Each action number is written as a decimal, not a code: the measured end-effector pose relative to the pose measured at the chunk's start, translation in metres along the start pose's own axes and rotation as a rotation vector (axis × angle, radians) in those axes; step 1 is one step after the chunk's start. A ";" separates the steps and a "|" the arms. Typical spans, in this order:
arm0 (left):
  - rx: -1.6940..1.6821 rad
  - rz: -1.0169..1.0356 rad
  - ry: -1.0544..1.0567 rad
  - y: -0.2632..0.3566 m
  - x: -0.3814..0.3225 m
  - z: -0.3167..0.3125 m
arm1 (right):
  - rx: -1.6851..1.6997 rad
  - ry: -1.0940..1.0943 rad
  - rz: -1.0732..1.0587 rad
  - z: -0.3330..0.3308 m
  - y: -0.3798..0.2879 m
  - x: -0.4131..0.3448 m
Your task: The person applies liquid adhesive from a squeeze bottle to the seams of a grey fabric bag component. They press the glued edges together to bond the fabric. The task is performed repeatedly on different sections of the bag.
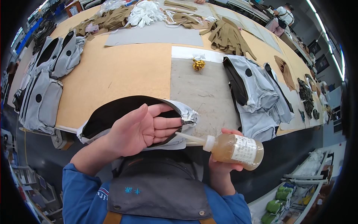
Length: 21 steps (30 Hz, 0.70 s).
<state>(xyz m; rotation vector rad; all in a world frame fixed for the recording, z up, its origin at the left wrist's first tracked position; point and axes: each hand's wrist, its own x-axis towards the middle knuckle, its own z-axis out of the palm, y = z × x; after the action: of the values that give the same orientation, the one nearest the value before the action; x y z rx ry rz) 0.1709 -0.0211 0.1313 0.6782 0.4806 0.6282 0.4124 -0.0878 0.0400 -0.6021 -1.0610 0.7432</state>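
My left hand [142, 126] is palm up inside the opening of a light grey sewn fabric piece [170, 144] with black lining [117, 112]. Its thumb stands apart, and the fingertips are tucked behind the edge near a frayed corner seam [190, 119] with loose threads. In my right hand [223, 165] is a squeeze bottle [228, 148] of amber liquid, tilted on its side and bearing a printed label. Its narrow nozzle [190, 137] points left, with the tip close beside the fabric edge below my left fingers. Whether the tip touches the fabric cannot be told.
Similar grey sewn pieces lie stacked at the left [42, 98] and right [251, 84] of the table [125, 70]. A crumpled gold item [198, 65] sits ahead. Brown strips [226, 36] and white strips [146, 12] are heaped at the back. A person [282, 18] stands far right.
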 end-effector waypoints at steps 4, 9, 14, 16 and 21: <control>0.008 0.001 -0.007 0.000 0.001 0.002 | -0.071 0.053 0.035 -0.012 -0.006 0.003; -0.003 0.003 -0.005 -0.002 0.001 0.002 | -0.073 0.103 -0.006 -0.004 -0.006 0.005; 0.000 0.007 0.010 -0.003 0.002 0.005 | 0.078 0.083 0.260 0.006 -0.011 -0.003; -0.005 0.018 0.023 -0.002 0.000 0.003 | 0.373 0.222 0.424 0.000 -0.014 -0.007; -0.140 0.169 0.001 0.018 -0.008 -0.013 | 1.209 0.115 0.498 -0.017 -0.018 0.019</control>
<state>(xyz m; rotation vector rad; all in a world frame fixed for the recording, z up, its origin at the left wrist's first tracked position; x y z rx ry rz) 0.1507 -0.0100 0.1372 0.5896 0.3786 0.8133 0.4387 -0.0852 0.0577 0.1671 -0.1998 1.5668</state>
